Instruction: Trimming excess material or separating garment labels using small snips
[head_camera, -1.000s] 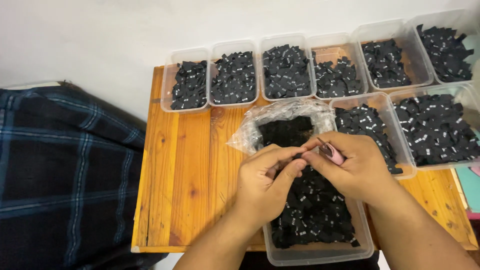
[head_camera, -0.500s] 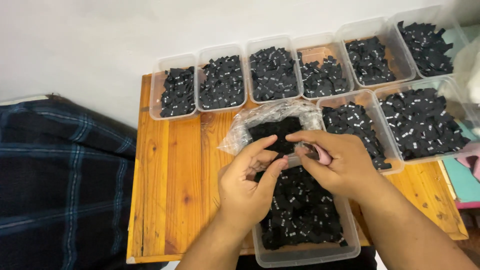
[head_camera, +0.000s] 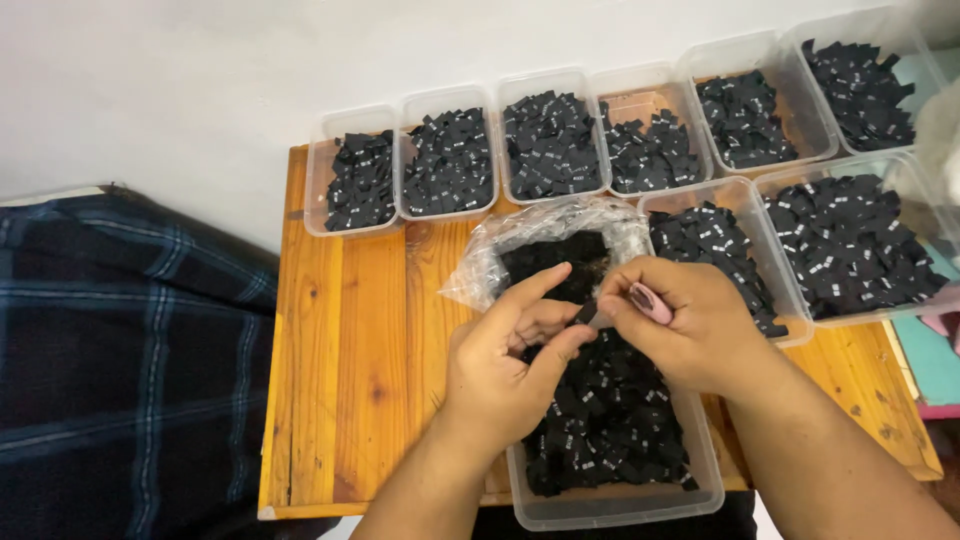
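Observation:
Both of my hands meet above a clear plastic tub (head_camera: 702, 470) full of small black fabric labels. My left hand (head_camera: 505, 365) and my right hand (head_camera: 685, 325) pinch one small black label (head_camera: 592, 316) between their fingertips. A small pink object (head_camera: 651, 302) is tucked in my right hand's fingers. Just behind the hands lies a crumpled clear plastic bag (head_camera: 500, 250) with more black labels inside.
Several clear tubs of black labels line the back of the wooden table (head_camera: 340, 380), such as one at the far left (head_camera: 318, 180); two more stand at right (head_camera: 790, 330). A dark plaid cloth (head_camera: 120, 360) lies left of the table. White wall behind.
My hands stay together over the front tub. The left index finger has lifted and spread, and the black label now shows between the fingertips. The camera view has shifted slightly.

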